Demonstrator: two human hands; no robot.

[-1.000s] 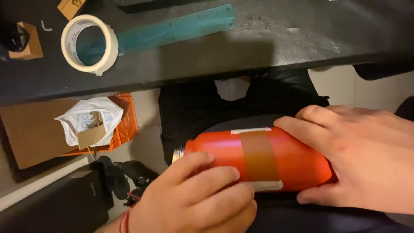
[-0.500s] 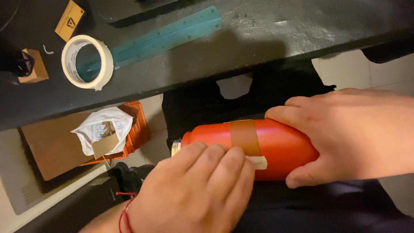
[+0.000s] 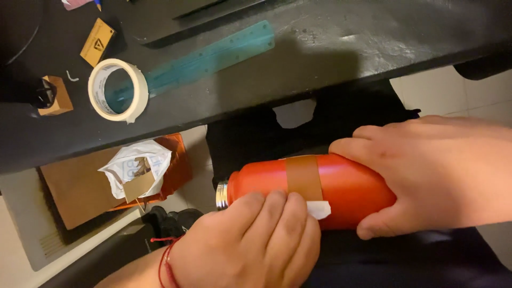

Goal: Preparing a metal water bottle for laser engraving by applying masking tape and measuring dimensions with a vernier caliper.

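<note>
Far left on the dark desk [image 3: 330,69] sits a tape roll [image 3: 118,89], with a teal ruler [image 3: 209,57] just beside it. Nearer, the left hand [image 3: 250,240] has its fingers pressed on the red bottle [image 3: 312,189] lying sideways over the lap, right at its brown tape band [image 3: 304,177]. The right hand [image 3: 432,173] is wrapped around the bottle's right end.

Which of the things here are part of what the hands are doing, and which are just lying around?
In use:
- red bottle, held on its side by the left hand and right hand
- brown tape band round the bottle, white end at the left fingers

Lying about:
- tape roll on the black desk
- teal ruler
- small wooden block
- crumpled white bag below the desk
</note>
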